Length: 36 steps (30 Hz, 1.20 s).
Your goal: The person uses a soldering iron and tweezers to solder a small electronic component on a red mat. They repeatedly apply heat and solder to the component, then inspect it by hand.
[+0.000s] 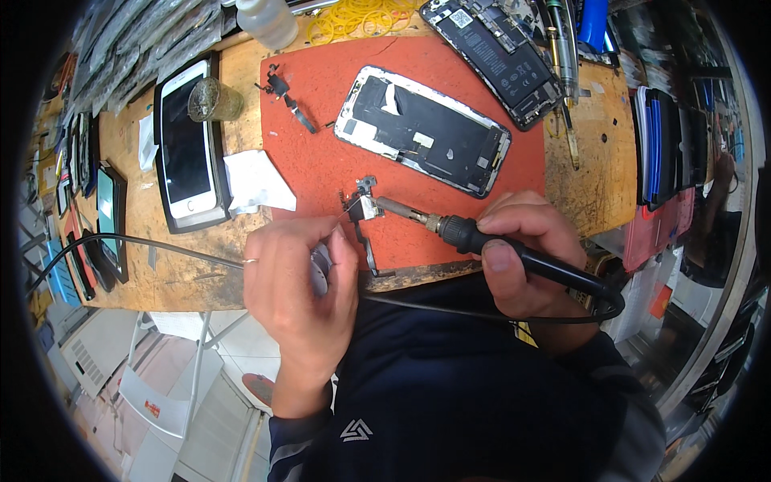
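My right hand (534,249) is closed around the black handle of a soldering iron (459,234), whose tip points left. The tip meets or nearly meets a small phone flex cable part (368,210) on the red mat (313,173). My left hand (293,277) is closed around a small spool of solder wire (320,269), partly hidden by the fingers. From its fingertips a thin strand of solder (352,204) reaches the same part. Just beyond lies a detached phone screen (442,149), back side up. Another flex cable part (281,90) rests farther back.
An opened phone with a black battery (498,64) sits at the back right, beside screwdrivers (566,48). On the left are a white phone (189,153), a cup (215,100) and white paper (259,183). The iron's black cable (152,245) crosses in front of me.
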{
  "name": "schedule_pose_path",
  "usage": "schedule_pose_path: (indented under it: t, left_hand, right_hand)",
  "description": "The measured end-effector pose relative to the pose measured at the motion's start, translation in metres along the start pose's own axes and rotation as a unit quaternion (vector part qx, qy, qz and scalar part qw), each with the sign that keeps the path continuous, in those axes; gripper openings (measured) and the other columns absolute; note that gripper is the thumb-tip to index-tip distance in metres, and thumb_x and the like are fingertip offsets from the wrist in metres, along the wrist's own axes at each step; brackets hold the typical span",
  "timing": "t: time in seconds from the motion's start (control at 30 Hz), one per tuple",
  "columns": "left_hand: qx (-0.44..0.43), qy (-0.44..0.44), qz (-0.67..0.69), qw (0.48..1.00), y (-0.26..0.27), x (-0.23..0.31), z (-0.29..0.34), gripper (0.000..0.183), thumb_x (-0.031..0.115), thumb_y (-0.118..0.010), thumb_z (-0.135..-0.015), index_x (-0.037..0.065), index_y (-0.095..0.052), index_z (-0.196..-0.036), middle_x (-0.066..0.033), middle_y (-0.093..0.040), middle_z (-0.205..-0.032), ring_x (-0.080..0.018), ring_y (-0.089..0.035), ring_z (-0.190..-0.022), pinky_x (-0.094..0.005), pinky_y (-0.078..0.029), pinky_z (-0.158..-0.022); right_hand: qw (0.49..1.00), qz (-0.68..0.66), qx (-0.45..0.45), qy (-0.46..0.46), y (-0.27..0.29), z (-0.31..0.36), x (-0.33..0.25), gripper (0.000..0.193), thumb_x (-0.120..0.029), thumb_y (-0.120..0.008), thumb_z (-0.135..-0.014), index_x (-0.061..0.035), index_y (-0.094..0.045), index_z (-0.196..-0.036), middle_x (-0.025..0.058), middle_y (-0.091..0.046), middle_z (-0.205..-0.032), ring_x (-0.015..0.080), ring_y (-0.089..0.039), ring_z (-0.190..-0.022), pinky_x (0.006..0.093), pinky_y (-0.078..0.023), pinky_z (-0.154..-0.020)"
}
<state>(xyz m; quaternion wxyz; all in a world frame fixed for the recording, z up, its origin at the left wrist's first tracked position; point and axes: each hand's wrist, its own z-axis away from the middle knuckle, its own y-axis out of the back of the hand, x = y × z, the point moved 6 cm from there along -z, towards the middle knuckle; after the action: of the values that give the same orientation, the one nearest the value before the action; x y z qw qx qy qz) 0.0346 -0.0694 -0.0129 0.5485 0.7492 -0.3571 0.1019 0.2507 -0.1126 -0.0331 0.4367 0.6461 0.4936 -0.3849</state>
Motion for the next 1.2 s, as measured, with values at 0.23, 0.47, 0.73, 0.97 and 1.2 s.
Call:
schedule_pose_path:
  t: [0.23,0.47,0.73,0.97,1.2]
  left_hand:
    - [-0.012,0.017,-0.01,1.0,-0.0007,-0.0007,-0.0005,0.016,-0.008,-0.077,-0.081,0.001,-0.069,-0.092,-0.0107,-0.071,-0.087,-0.0279,-0.066,-0.081,-0.0378,-0.051,-0.078]
    - [-0.012,0.004,-0.017,1.0,-0.0024,-0.0021,-0.0007,0.021,-0.009,-0.077,-0.077,0.002,-0.069,-0.092,-0.0098,-0.069,-0.087,-0.029,-0.065,-0.08,-0.0388,-0.05,-0.072]
    - [-0.015,0.007,-0.017,1.0,-0.0022,-0.0017,-0.0012,0.021,-0.009,-0.078,-0.077,0.002,-0.069,-0.092,-0.0102,-0.069,-0.087,-0.0296,-0.065,-0.08,-0.0391,-0.05,-0.073]
    - [-0.015,0.008,-0.012,1.0,-0.0028,-0.0024,-0.0015,0.021,-0.009,-0.078,-0.077,0.002,-0.069,-0.093,-0.0101,-0.069,-0.087,-0.0294,-0.065,-0.08,-0.0393,-0.05,-0.073]
    - [-0.009,0.004,-0.013,1.0,-0.0029,-0.0033,-0.0008,0.019,-0.009,-0.077,-0.078,0.002,-0.07,-0.092,-0.0103,-0.069,-0.087,-0.0294,-0.065,-0.079,-0.039,-0.05,-0.072]
  right_hand:
    - [1.0,0.015,-0.018,0.003,-0.0002,-0.0037,-0.003,0.022,-0.007,-0.078,-0.09,0.0037,-0.068,-0.106,0.0139,-0.07,-0.082,0.0179,-0.067,-0.066,0.028,-0.05,-0.055]
    - [0.999,0.022,-0.031,0.012,-0.0023,-0.0066,-0.0048,0.022,-0.007,-0.078,-0.09,0.0038,-0.068,-0.107,0.0141,-0.069,-0.082,0.0188,-0.068,-0.067,0.0285,-0.052,-0.058]
    - [0.999,0.028,-0.03,0.004,-0.0021,-0.0051,-0.0048,0.023,-0.006,-0.078,-0.089,0.0035,-0.068,-0.107,0.0142,-0.07,-0.084,0.0185,-0.067,-0.067,0.0285,-0.051,-0.057]
    - [0.999,0.016,-0.027,0.01,-0.002,-0.0052,-0.0047,0.022,-0.006,-0.078,-0.089,0.0033,-0.068,-0.107,0.0142,-0.07,-0.084,0.0189,-0.067,-0.067,0.0289,-0.051,-0.057]
    - [0.999,0.035,-0.031,0.018,-0.0031,-0.007,-0.0062,0.021,-0.006,-0.078,-0.089,0.0032,-0.068,-0.106,0.0134,-0.069,-0.08,0.0195,-0.068,-0.066,0.0294,-0.052,-0.059]
